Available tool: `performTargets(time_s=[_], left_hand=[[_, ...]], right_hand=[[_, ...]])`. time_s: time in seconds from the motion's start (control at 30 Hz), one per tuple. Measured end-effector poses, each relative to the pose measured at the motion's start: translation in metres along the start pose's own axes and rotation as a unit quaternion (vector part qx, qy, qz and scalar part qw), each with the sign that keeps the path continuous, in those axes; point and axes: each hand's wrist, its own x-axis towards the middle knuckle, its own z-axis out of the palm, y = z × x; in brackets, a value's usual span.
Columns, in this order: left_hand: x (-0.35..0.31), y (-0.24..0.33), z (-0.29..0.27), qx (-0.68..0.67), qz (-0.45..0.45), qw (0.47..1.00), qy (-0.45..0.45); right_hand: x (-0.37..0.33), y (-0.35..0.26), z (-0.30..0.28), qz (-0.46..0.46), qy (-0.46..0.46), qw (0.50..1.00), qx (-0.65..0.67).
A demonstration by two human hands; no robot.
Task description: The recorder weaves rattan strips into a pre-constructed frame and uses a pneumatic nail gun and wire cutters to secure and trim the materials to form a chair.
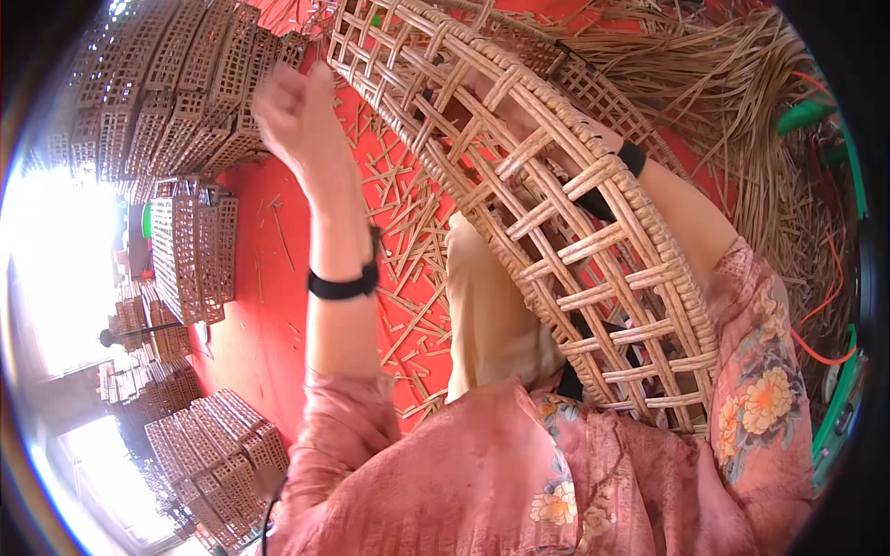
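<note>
The wicker basket [533,220] lies aslant across the person's lap, reaching from the waist up to the top of the view. Its weaving appears well advanced: the lattice runs across the whole visible face, and both long edges look bound. What remains is hard to judge, since the far end, near the left hand, is partly cut off. The left hand [295,109] is curled beside that end, fingers drawn in; whether it grips a strand cannot be told. The right hand [480,88], well apart from it, shows only in pieces through the openings, so its hold is also unclear. The face bows gently, its paired, glossy tan canes crossing into squarish gaps between thick, rope-like borders. Short, straight, pale offcuts [408,255] litter the smooth red floor [264,250]; long, dry, flat fibres [732,83] heap at upper right, and boxy openwork baskets [218,440] stand stacked at left.
</note>
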Motion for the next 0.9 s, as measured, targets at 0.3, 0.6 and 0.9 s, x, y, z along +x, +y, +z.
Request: performTargets(time_s=[0.3, 0.6, 0.9], left_hand=[[-0.079, -0.018, 0.02, -0.396, -0.459, 0.791, -0.085], [-0.084, -0.001, 0.01, -0.329, -0.496, 0.798, -0.095], [-0.095, 0.002, 0.019, -0.469, -0.486, 0.737, -0.038]], right_hand=[[-0.009, -0.048, -0.001, -0.02, 0.148, 0.988, -0.047], [-0.024, -0.09, -0.002, -0.058, 0.269, 0.958, 0.082], [-0.016, -0.085, -0.031, -0.167, 0.289, 0.941, -0.059]])
